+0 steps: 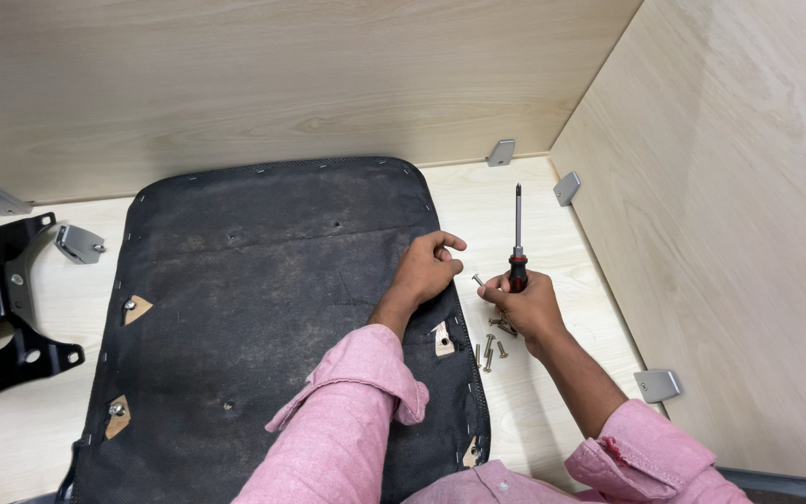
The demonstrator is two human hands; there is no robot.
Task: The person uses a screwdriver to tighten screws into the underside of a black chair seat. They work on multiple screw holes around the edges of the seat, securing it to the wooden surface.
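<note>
The right hand (526,303) grips the screwdriver (518,245) (tip at 12 o'clock) and pinches a screw (479,279). The left hand (431,266) rests loosely curled and empty on the seat (263,299). Hold steady.

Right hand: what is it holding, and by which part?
The right hand holds a screwdriver by its black-and-red handle, shaft pointing up and away, with one screw pinched at its fingertips. The left hand holds nothing; it rests on the black seat underside.
</note>
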